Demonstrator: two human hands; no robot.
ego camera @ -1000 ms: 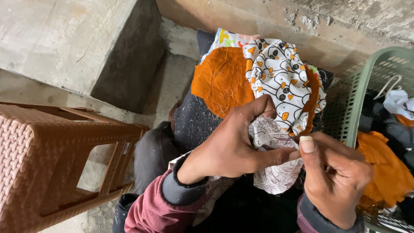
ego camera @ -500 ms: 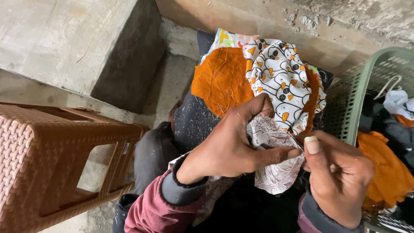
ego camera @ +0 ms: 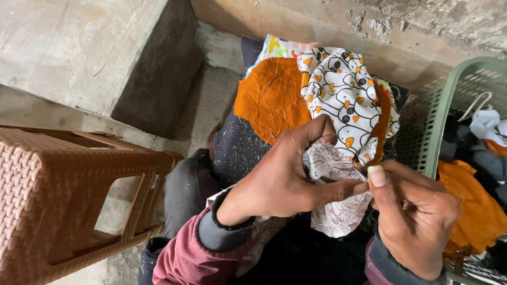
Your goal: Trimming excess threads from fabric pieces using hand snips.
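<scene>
Both hands meet on a small white patterned cloth piece (ego camera: pixel 338 195) held over the lap: the left hand (ego camera: pixel 285 179) has its grip pinched shut on the upper edge, and the right hand (ego camera: pixel 417 216) pinches it from the right, thumb raised. It looks like close handwork on the fabric. Just beyond lie an orange cloth (ego camera: pixel 269 97) and a white printed fabric (ego camera: pixel 343 89); a green basket (ego camera: pixel 438 121) stands right, a brown stool (ego camera: pixel 63 195) left.

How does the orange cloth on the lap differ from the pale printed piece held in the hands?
The orange cloth is plain; the pale printed piece carries a fine dark pattern. The orange cloth lies spread on the lap, untouched; the pale printed piece is bunched and pinched by the left hand and right hand. Both are fabric scraps.
</scene>
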